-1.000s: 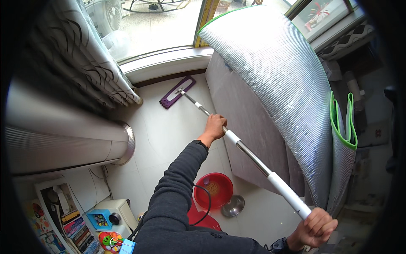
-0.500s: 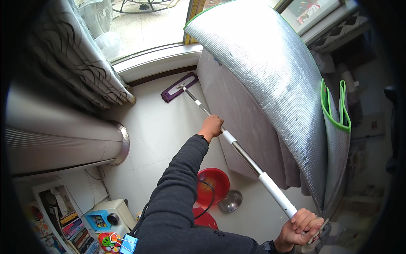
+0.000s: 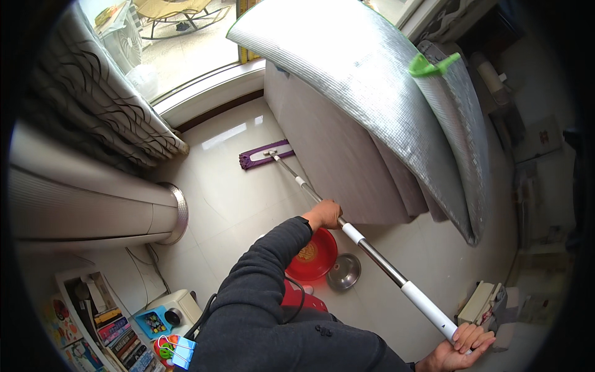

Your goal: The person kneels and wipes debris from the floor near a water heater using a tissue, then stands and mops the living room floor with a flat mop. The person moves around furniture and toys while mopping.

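A flat mop [image 3: 379, 257] with a white and steel pole runs slantwise across the view. My left hand [image 3: 326, 214] is wrapped around the pole about midway. My right hand [image 3: 462, 348] grips the white end of the handle at the lower right. The purple mop head [image 3: 266, 154] lies flat on the pale tiled floor [image 3: 217, 186], its right end against the grey fabric-covered furniture [image 3: 334, 149]. Over that furniture drapes a silver foil mat [image 3: 365, 80] with green edging, folded at its right side.
Below my left forearm are a red basin [image 3: 322, 257] and a metal bowl [image 3: 343, 273]. A tall rounded silver appliance [image 3: 99, 198] and a patterned curtain [image 3: 118, 93] stand left. A bookshelf [image 3: 114, 325] fills the lower left. Beyond the glass door is a rocking chair [image 3: 180, 12].
The mop head has come back from the sill toward me and turned more level. Both hands have shifted down and right with the pole. The view has also shifted.
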A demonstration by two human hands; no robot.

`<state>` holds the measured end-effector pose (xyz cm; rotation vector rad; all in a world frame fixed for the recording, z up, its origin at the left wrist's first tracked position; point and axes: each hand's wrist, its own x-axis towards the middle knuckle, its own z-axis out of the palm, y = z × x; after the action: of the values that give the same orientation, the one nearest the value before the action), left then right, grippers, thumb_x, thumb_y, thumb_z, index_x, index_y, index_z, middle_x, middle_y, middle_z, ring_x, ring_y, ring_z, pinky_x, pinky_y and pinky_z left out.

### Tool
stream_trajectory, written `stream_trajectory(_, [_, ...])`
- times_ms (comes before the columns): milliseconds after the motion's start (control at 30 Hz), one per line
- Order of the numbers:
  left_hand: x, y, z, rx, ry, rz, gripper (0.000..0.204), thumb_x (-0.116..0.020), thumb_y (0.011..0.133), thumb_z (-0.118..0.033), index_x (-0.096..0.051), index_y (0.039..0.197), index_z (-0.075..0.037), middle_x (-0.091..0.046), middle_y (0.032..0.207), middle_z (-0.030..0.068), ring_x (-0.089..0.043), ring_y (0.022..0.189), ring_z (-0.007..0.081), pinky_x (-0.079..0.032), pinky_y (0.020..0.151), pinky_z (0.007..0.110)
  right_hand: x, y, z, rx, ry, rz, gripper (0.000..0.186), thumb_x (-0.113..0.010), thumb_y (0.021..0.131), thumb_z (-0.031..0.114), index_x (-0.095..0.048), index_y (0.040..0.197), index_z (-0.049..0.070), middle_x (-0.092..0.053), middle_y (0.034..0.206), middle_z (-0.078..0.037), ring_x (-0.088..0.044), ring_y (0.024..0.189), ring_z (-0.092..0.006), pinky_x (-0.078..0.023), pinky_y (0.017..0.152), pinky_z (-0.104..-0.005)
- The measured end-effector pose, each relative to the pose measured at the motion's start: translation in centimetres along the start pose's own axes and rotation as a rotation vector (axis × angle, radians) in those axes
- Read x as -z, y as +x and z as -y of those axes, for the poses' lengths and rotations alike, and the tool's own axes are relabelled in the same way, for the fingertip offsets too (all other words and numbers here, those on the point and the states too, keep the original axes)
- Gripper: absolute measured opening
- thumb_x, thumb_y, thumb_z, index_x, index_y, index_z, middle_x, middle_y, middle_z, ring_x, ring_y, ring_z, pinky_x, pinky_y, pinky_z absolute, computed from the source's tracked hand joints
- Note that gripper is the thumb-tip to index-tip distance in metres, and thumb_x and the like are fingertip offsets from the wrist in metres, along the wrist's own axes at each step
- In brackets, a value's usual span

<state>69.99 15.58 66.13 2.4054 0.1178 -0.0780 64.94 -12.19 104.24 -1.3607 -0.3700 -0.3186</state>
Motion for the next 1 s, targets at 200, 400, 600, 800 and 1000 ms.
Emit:
stream_trajectory(200, [-6.2, -3.6, -8.8, -0.01, -0.01, 0.188, 0.03, -0.069, 0.06, -0.035, -0.068, 0.072, -0.008, -0.065, 0.073, 0.0164, -0.062, 0.075, 0.0359, -0.051, 0.07, 0.042, 10.4, -2.0, 4.5, 0.17, 0.017, 0.03, 0.04, -0.035, 0.097, 0.039, -0.033, 0.066, 0.014, -0.029, 0.05, 0.003, -0.025, 0.039, -0.009, -0.028, 0.04, -0.0217])
stream_trajectory(400, [-8.3, -10.1, -16.3, -0.059, -0.111, 0.281, 0.021, -0.067, 0.06, -0.027, -0.065, 0.066, -0.008, -0.062, 0.07, 0.0171, -0.06, 0.071, 0.0371, -0.048, 0.065, 0.045, 15.1, -0.2, 9.5, 0.254, 0.661, 0.95, 0.039, -0.053, 0.091, 0.036, -0.051, 0.066, 0.006, -0.054, 0.051, -0.003, -0.049, 0.041, -0.0127, -0.041, 0.041, -0.0237])
stream_trajectory(600, [-7.5, -12.6, -16.7, -0.104, -0.101, 0.247, 0.022, -0.067, 0.06, -0.025, -0.061, 0.067, -0.005, -0.061, 0.068, 0.0182, -0.059, 0.069, 0.0377, -0.047, 0.062, 0.045, 15.6, -4.2, 11.8, 0.175, 0.519, 0.755, 0.046, -0.05, 0.093, 0.036, -0.044, 0.057, 0.009, -0.043, 0.046, 0.001, -0.036, 0.033, -0.0077, -0.034, 0.035, -0.0212])
stream_trajectory(800, [-8.4, -12.9, -16.1, -0.103, -0.262, -0.269, 0.035, -0.073, 0.068, -0.03, -0.053, 0.062, -0.002, -0.055, 0.064, 0.0165, -0.055, 0.07, 0.0362, -0.044, 0.068, 0.043, 13.8, -5.8, 11.2, 0.311, 0.632, 0.521, 0.048, -0.046, 0.093, 0.041, -0.037, 0.056, 0.013, -0.033, 0.044, 0.005, -0.027, 0.033, -0.0052, -0.023, 0.036, -0.0188])
stream_trajectory(1000, [-9.4, -11.1, -13.6, -0.071, -0.319, -0.376, 0.037, -0.071, 0.073, -0.032, -0.052, 0.061, -0.003, -0.056, 0.068, 0.0159, -0.052, 0.07, 0.035, -0.042, 0.069, 0.043, 10.7, -7.8, 9.8, 0.274, 0.391, 0.45, 0.048, -0.042, 0.095, 0.041, -0.037, 0.058, 0.012, -0.033, 0.044, 0.004, -0.028, 0.032, -0.0064, -0.028, 0.035, -0.0188])
